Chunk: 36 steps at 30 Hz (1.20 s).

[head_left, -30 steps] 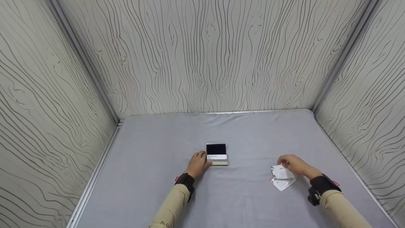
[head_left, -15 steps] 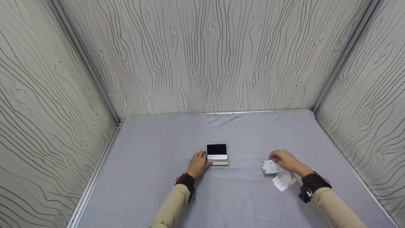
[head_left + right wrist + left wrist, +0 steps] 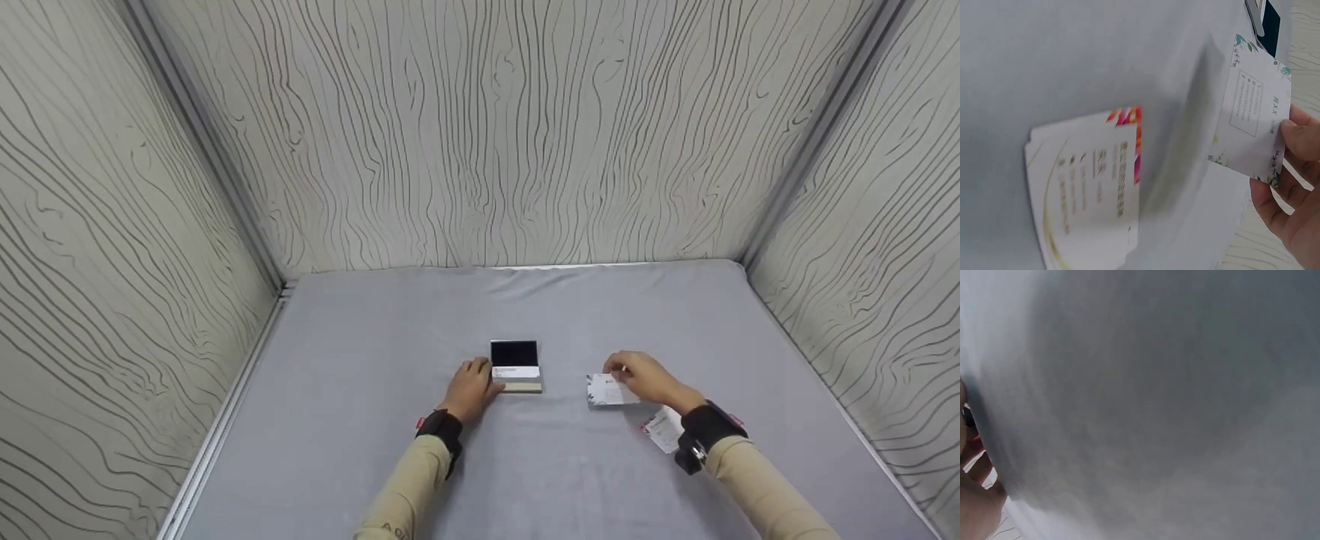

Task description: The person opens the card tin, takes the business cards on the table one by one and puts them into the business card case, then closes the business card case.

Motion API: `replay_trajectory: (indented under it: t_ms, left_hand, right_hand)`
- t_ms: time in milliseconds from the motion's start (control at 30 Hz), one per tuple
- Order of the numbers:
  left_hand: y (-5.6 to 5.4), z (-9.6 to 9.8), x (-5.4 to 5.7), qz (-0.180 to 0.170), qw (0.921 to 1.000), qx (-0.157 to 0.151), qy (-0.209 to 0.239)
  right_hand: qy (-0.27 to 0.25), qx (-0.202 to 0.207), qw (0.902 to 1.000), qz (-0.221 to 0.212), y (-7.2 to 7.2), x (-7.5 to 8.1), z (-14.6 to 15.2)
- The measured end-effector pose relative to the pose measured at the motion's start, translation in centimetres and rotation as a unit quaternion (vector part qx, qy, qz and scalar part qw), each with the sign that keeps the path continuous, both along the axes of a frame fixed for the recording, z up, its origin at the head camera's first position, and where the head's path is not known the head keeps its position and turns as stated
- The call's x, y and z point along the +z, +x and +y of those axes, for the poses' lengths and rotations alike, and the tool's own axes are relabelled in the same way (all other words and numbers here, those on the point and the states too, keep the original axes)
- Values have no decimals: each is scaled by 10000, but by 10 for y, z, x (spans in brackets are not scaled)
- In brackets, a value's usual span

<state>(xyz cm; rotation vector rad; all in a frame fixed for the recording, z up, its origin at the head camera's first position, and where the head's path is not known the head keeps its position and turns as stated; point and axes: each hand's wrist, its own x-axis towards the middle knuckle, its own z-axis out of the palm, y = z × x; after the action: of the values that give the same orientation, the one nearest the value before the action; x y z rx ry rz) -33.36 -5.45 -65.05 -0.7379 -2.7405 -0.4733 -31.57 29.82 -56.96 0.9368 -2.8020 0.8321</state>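
An open business card case (image 3: 516, 382) lies on the grey cloth, its dark inner lid raised at the back and a white card showing inside. My left hand (image 3: 466, 391) grips its left side, thumb at the front corner; in the left wrist view only part of that hand (image 3: 979, 509) shows at the edge. To the right, my right hand (image 3: 646, 379) pinches a white business card (image 3: 1252, 112) with leafy corners by one edge, raised over the cloth. Below that hand lies a stack of business cards (image 3: 1086, 191) with gold lines and a red-orange corner, partly hidden by my wrist in the head view.
Grey cloth (image 3: 390, 322) covers the table. Walls with a wood-grain pattern (image 3: 495, 135) stand at the back and both sides. A metal rail (image 3: 225, 405) runs along the left table edge.
My right hand has lifted the leafy card off the other cards and carried it left toward the case. The left hand and the case have stayed in place.
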Motion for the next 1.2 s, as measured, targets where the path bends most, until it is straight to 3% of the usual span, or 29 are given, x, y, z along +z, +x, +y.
replay_trajectory:
  t_ms: [367, 633, 1200]
  left_hand:
    - [-4, 0, -5, 62, 10000, 16, 13]
    - [-2, -1, -5, 377, 9993, -34, 0]
    - [-3, 0, -6, 127, 9999, 20, 41]
  right_hand:
    - [-26, 61, 10000, -1, -11, 0, -29]
    - [-102, 39, 9999, -40, -13, 5, -47]
    - [-431, 113, 9987, 234, -24, -1, -85]
